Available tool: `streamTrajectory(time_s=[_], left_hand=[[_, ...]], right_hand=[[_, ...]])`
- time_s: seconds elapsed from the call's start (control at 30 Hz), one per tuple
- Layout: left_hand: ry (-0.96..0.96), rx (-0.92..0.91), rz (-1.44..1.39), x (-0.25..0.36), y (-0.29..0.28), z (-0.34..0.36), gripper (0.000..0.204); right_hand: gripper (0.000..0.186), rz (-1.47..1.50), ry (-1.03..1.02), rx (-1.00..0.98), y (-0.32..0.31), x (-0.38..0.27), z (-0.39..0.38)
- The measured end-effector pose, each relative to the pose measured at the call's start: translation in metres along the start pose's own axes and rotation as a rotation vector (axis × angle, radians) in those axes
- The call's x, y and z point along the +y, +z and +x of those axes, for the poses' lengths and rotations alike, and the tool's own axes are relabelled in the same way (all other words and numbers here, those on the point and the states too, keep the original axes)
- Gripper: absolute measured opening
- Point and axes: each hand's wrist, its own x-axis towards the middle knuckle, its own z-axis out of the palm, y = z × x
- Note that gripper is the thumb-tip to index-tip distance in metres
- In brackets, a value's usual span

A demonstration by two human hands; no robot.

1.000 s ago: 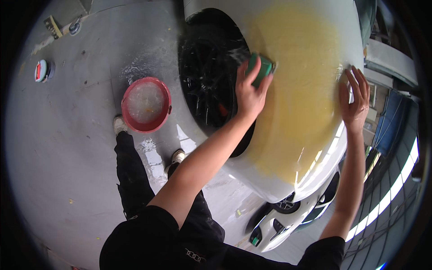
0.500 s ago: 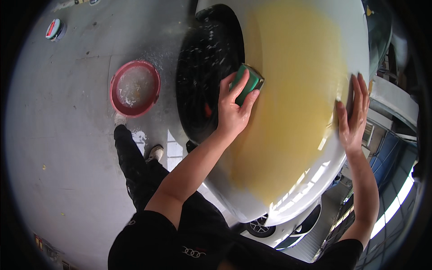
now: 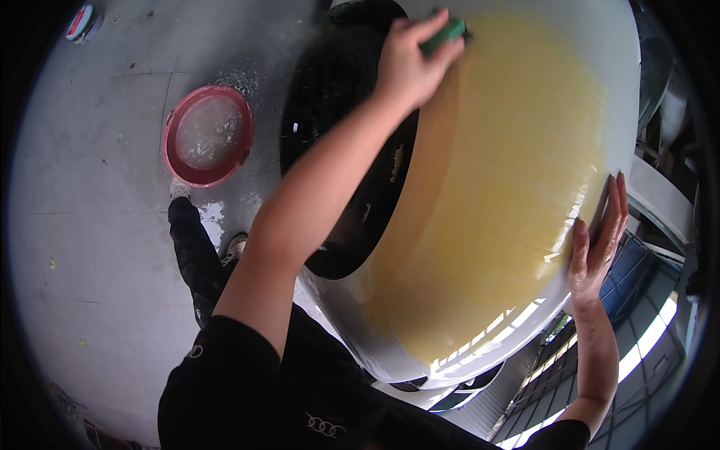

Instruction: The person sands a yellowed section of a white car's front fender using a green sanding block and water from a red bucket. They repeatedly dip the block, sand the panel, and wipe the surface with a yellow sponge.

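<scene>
Block (image 3: 448,34) in the grip of the left hand (image 3: 412,64): green. Car panel (image 3: 510,187), right of the grip: yellow patch with tan edge, whitish margins. Left of the grip: wheel opening (image 3: 319,97), black; bucket (image 3: 171,150), dull red; water (image 3: 211,131), cloudy grey; floor (image 3: 105,217), grey.

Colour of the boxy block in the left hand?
The boxy block in the left hand is green, though motion-blurred; best view: head.

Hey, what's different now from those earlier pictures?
The left hand, still holding the green block, has moved farther out, toward the upper left of the yellow patch. Nothing was picked up or released. The right hand still rests on the car, the red bucket on the floor.
</scene>
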Motion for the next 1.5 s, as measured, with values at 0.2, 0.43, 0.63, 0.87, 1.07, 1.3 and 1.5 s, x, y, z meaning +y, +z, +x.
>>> streamTrajectory(time_s=[0.2,0.43,0.63,0.87,1.07,1.3,1.5], left_hand=[[0.048,0.009,-0.071,0.037,-0.024,-0.113,0.056],[-0.037,0.066,0.146,0.004,-0.002,-0.013,0.055],[0.046,-0.010,0.014,0.024,-0.020,-0.066,0.061],[0.191,-0.104,-0.048,0.046,-0.037,-0.133,0.065],[0.107,-0.205,-0.163,0.009,-0.002,-0.008,0.054],[0.266,-0.099,-0.058,0.037,-0.042,-0.169,0.065],[0.191,-0.016,0.014,0.011,-0.011,-0.046,0.056]], right_hand=[[0.074,-0.010,0.010,-0.018,0.000,-0.004,0.000],[0.075,-0.036,0.030,-0.027,-0.001,-0.005,-0.001],[0.075,-0.034,-0.002,-0.018,0.000,-0.006,0.003],[0.075,0.037,0.036,-0.021,0.002,-0.004,-0.002],[0.075,0.030,0.029,0.006,0.007,0.006,-0.003],[0.075,0.059,0.023,0.002,0.006,0.007,-0.003],[0.074,0.068,0.050,-0.021,0.005,0.006,-0.004]])
